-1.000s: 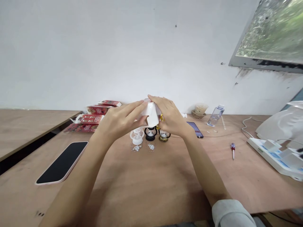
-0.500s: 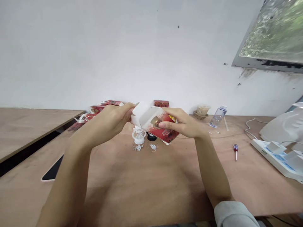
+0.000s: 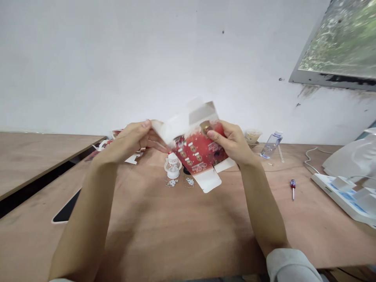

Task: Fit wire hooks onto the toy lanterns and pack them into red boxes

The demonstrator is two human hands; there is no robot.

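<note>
A red printed cardboard box (image 3: 202, 150) is held up above the table, partly unfolded, with its white flaps spread and blurred by motion. My right hand (image 3: 233, 143) grips its right edge, thumb on the printed face. At the other side, my left hand (image 3: 136, 141) has its thumb and fingers around the edge of a white panel. Just below the box stands a small white lantern (image 3: 172, 169). Beside it, a black object (image 3: 186, 170) is mostly hidden by the box. In front lie two small flat wire-edged pieces with white figures (image 3: 172, 182).
Behind my left hand are more red boxes (image 3: 117, 133). A dark-screened phone (image 3: 66, 209) lies near my left forearm. To the right are a cup (image 3: 252, 136), a water bottle (image 3: 272, 145), a screwdriver (image 3: 293, 188) and a white power strip (image 3: 343, 197) with cables.
The box has opened out and turned, now showing a wider printed face and a white flap pointing down. My left hand has moved left and my right hand slightly right.
</note>
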